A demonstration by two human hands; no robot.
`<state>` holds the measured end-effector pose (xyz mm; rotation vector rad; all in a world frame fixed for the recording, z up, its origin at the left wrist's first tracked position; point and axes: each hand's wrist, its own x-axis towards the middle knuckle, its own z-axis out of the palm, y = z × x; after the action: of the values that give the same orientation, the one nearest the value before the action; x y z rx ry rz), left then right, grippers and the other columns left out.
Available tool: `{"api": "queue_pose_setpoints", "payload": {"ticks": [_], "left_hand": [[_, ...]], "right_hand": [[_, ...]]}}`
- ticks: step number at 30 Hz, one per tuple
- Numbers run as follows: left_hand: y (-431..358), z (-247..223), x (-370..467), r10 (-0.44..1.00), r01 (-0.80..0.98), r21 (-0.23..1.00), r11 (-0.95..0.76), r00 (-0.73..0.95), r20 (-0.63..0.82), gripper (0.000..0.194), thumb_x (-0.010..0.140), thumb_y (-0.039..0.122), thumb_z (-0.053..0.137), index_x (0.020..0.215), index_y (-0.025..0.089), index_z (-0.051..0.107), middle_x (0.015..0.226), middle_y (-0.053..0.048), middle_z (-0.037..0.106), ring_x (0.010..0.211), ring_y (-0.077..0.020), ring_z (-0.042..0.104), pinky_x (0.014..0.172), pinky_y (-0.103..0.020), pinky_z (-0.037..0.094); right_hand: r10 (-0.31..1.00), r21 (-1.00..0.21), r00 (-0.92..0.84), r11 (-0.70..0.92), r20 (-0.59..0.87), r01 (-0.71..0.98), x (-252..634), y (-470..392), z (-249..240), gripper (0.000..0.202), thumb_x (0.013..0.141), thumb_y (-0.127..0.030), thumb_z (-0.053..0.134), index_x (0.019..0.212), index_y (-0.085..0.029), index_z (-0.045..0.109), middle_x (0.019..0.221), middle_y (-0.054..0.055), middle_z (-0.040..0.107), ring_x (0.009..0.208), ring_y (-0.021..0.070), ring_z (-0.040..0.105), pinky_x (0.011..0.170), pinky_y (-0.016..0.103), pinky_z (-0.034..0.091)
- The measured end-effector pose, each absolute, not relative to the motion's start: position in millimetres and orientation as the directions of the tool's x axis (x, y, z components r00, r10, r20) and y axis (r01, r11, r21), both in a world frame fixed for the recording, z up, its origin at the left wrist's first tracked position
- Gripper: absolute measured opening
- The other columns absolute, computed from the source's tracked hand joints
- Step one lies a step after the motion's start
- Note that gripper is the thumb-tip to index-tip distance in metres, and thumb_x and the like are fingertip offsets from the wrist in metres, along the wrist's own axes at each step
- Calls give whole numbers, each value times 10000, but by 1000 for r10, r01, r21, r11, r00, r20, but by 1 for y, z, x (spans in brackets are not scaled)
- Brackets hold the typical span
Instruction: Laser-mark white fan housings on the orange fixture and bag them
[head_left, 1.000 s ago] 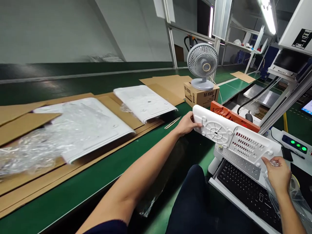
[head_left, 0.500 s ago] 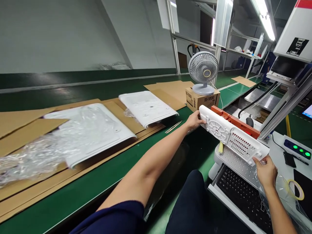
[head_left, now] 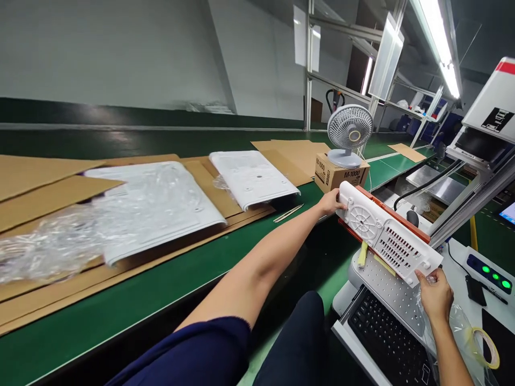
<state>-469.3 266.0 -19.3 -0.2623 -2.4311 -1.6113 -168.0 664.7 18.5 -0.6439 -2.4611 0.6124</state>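
Note:
A long white plastic panel (head_left: 388,236) with a round spoked grille and rows of slots is held between my two hands. My left hand (head_left: 332,201) pinches its far left end, and my right hand (head_left: 436,295) grips the near right end. Behind the panel shows an orange-red fixture (head_left: 396,214), mostly covered by it; whether the panel rests fully against it I cannot tell. Below lies a perforated metal plate (head_left: 386,287), with a yellow strip (head_left: 362,254) hanging above it. Clear plastic film (head_left: 458,332) is by my right wrist.
Two large white panels (head_left: 257,177) lie on cardboard on the green bench (head_left: 225,257) at left, one under plastic wrap. Tweezers (head_left: 288,213) lie near the edge. A fan (head_left: 350,128) stands on a carton (head_left: 340,174). A keyboard (head_left: 390,332), tape roll (head_left: 485,348) and overhead marking-machine head (head_left: 488,107) are at right.
The white panel has come down against the orange-red fixture, whose lower edge now shows beneath it. Both hands keep their hold. The camera view has shifted slightly.

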Motion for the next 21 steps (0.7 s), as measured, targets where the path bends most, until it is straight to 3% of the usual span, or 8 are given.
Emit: {"api": "queue_pose_setpoints", "payload": {"ticks": [4, 10, 21], "left_hand": [[266, -25, -474, 35, 262, 877, 404, -962, 271, 848, 523, 407, 1026, 1239, 145, 655, 1174, -146, 768, 1082, -358, 684, 939, -399, 532], [267, -26, -481, 58, 291, 851, 438, -953, 296, 864, 616, 367, 987, 1363, 123, 628, 1244, -165, 753, 1127, -372, 671, 940, -400, 508], [270, -29, -483, 56, 309, 823, 476, -945, 322, 912, 684, 365, 963, 1490, 177, 581, 1373, -151, 740, 1247, -382, 680, 1010, -412, 529]], "right_hand": [[538, -516, -752, 798, 381, 310, -171, 668, 19, 535, 721, -814, 592, 841, -294, 554, 825, 65, 712, 786, 317, 604, 716, 368, 360], [524, -508, -767, 805, 370, 305, -177, 675, 12, 571, 729, -789, 589, 976, -278, 653, 1010, 108, 787, 878, 364, 669, 765, 399, 402], [516, -489, -739, 823, 433, 289, -188, 683, 6, 591, 749, -770, 646, 1000, -236, 686, 989, 139, 785, 854, 344, 682, 760, 407, 472]]}}
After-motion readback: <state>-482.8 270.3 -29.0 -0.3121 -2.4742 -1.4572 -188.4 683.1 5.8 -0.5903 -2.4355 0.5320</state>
